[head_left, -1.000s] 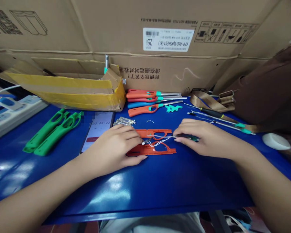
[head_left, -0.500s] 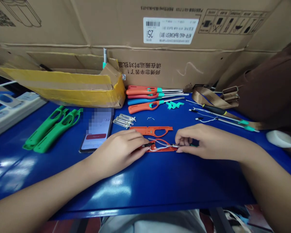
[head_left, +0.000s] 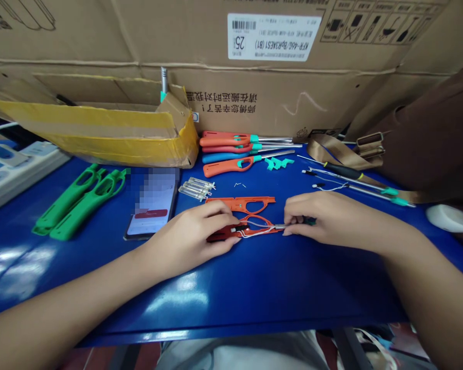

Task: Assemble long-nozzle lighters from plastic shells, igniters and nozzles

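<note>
My left hand (head_left: 200, 234) is closed around the rear of an orange lighter shell half (head_left: 259, 233), thumb at the near edge and fingers at the far edge. A small black part with a pale tip (head_left: 239, 228) lies by its fingertips, with white wires (head_left: 254, 234) curving across the shell. At the shell's front end, my right hand (head_left: 310, 218) pinches a metal lighter tube (head_left: 280, 226); a dark green piece shows beneath its fingers. Just behind is another orange shell half (head_left: 241, 205), lying apart from both hands.
Assembled lighters (head_left: 231, 168), teal pieces (head_left: 278, 163) and clear fuel tanks (head_left: 196, 188) lie behind. To the left are a phone (head_left: 151, 226), green shells (head_left: 87, 205) and a power strip (head_left: 7, 177). Wired tubes (head_left: 374, 192) and a screwdriver (head_left: 343, 170) lie right. A yellow-taped box (head_left: 139, 139) stands behind.
My left hand has gone from the black part to gripping the shell half, and the black part now lies free of its fingertips. My right hand still pinches the tube. The view has shifted slightly.
</note>
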The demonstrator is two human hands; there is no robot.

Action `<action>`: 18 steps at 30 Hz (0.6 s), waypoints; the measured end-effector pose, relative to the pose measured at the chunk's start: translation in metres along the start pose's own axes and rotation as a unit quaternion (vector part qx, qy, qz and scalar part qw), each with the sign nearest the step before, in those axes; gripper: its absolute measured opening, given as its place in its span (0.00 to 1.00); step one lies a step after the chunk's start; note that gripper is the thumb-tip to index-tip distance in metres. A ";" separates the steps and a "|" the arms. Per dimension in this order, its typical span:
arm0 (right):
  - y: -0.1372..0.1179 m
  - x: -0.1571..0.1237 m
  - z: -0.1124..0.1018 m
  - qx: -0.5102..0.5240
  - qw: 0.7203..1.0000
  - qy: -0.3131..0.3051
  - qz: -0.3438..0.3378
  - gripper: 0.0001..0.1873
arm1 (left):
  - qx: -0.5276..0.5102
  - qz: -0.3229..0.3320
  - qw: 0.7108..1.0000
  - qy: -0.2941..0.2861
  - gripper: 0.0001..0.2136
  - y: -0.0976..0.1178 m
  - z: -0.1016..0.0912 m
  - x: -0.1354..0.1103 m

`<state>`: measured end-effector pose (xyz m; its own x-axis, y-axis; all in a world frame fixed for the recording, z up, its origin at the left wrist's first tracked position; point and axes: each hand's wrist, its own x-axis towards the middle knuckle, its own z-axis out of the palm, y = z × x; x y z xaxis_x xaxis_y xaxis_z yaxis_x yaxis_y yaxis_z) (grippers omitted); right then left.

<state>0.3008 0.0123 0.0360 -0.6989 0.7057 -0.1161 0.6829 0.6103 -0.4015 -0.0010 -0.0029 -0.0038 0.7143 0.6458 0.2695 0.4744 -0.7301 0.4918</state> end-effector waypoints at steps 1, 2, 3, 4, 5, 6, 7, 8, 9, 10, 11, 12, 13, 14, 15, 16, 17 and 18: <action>0.000 0.001 0.001 -0.003 1.000 0.001 0.001 0.06 | 0.000 0.001 1.000 -0.001 0.12 0.000 0.000 0.000; 0.001 0.001 0.002 -0.004 1.000 0.002 0.001 0.06 | 0.001 0.005 1.000 -0.002 0.13 0.000 0.000 0.000; 0.001 0.002 0.004 -0.004 1.000 0.003 0.001 0.06 | 0.003 0.010 1.000 -0.003 0.13 -0.001 0.001 0.000; 0.001 0.003 0.005 -0.003 1.000 0.004 0.002 0.07 | 0.006 0.012 1.000 -0.004 0.13 -0.001 0.001 0.000; 0.001 0.003 0.005 -0.002 1.000 0.003 0.003 0.07 | 0.009 0.013 1.000 -0.006 0.12 -0.001 0.001 0.000; 0.001 0.003 0.006 0.000 1.000 0.001 0.005 0.07 | 0.012 0.011 1.000 -0.008 0.12 -0.002 0.001 0.000; 0.001 0.003 0.005 0.001 1.000 0.001 0.008 0.07 | 0.013 0.007 1.000 -0.010 0.12 -0.002 0.001 0.000; 0.000 0.002 0.005 0.001 1.000 0.002 0.013 0.07 | 0.013 0.004 1.000 -0.012 0.12 -0.002 0.001 0.000; 0.000 0.002 0.004 0.002 1.000 0.003 0.015 0.07 | 0.012 0.000 1.000 -0.013 0.12 -0.002 0.001 0.000; 0.000 0.001 0.003 0.004 1.000 0.003 0.016 0.08 | 0.012 -0.004 1.000 -0.014 0.12 -0.001 0.001 0.001; -0.001 0.001 0.002 0.009 1.000 0.005 0.016 0.09 | 0.011 -0.006 1.000 -0.014 0.12 -0.001 0.001 0.001; -0.001 0.001 0.002 0.017 1.000 0.010 0.014 0.10 | 0.012 -0.008 1.000 -0.013 0.12 -0.001 0.001 0.001; -0.002 0.001 0.001 0.027 0.999 0.018 0.012 0.11 | 0.013 -0.010 1.000 -0.013 0.12 0.000 0.001 0.001; -0.003 0.002 0.002 0.038 0.999 0.025 0.011 0.11 | 0.016 -0.011 1.000 -0.011 0.12 0.000 0.001 0.000; -0.004 0.003 0.003 0.050 0.998 0.032 0.010 0.11 | 0.019 -0.013 1.000 -0.009 0.12 0.000 0.001 0.000; -0.005 0.005 0.004 0.060 0.997 0.038 0.011 0.11 | 0.024 -0.015 1.000 -0.007 0.12 0.000 0.001 0.000; -0.006 0.007 0.007 0.070 0.997 0.039 0.013 0.10 | 0.027 -0.016 0.999 -0.004 0.13 0.000 0.001 -0.001; -0.006 0.009 0.009 0.080 0.996 0.036 0.018 0.10 | 0.031 -0.016 0.999 -0.001 0.13 0.000 0.001 -0.001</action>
<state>0.2889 0.0115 0.0288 -0.6540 0.7534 -0.0686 0.6602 0.5241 -0.5380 -0.0011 -0.0045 -0.0051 0.6987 0.6694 0.2525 0.5286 -0.7209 0.4483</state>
